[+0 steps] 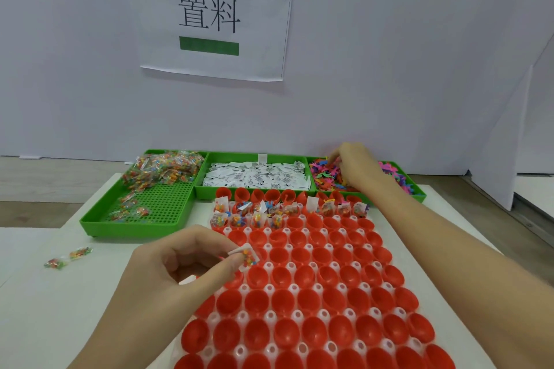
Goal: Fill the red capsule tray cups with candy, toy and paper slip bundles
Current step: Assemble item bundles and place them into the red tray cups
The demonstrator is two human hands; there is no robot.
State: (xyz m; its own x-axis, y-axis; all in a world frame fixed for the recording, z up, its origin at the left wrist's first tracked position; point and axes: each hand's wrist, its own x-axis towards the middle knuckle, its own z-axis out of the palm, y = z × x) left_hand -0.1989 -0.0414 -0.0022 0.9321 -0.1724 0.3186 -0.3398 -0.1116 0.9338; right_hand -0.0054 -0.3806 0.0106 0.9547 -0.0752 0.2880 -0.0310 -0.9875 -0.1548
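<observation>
The red capsule tray (314,284) fills the table in front of me; its far rows hold several candy, toy and slip bundles (287,211), the nearer cups are bare. My left hand (186,260) pinches a small candy bag with a white paper slip (247,257) over the tray's left side. My right hand (356,166) reaches into the right green bin of colourful toys (323,174), fingers curled down among them; what they hold is hidden.
A green bin with candy bags (162,172) stands at the back left, a middle bin holds white paper slips (254,175). Two loose candy bags (67,257) lie on the white table at the left. A wall with a paper sign (209,15) rises behind.
</observation>
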